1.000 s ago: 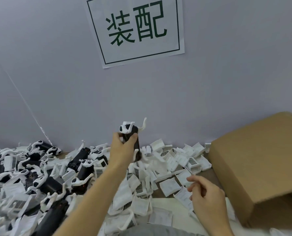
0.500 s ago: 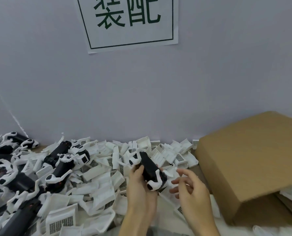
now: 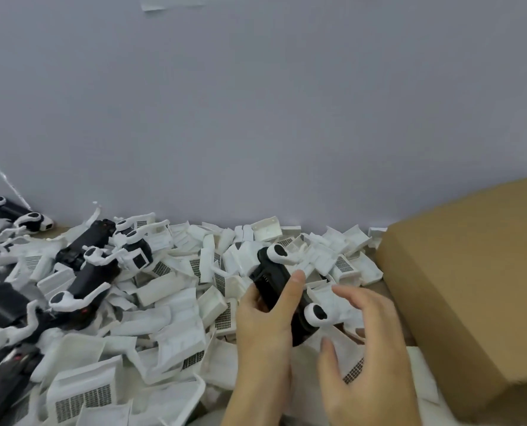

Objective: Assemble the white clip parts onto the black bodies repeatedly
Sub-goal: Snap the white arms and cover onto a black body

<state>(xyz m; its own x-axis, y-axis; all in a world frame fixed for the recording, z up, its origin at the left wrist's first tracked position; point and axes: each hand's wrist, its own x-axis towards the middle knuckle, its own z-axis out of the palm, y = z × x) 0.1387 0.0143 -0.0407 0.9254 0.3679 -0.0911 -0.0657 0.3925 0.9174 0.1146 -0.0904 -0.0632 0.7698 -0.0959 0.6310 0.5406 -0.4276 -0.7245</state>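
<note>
My left hand grips a black body low over the pile, thumb across its top face. The body lies slanted, with a white arm piece at its far end and another at its near end. My right hand hovers just right of the body, fingers spread and lightly curved, holding nothing. Loose white clip parts with grey mesh patches cover the table beneath both hands.
Several black bodies with white arms lie heaped at the left. A brown cardboard box stands at the right, close to my right hand. A grey wall rises directly behind the pile.
The left hand brought the black body down from head height to just over the pile. The right hand rose and moved in beside it. The view tilted downward.
</note>
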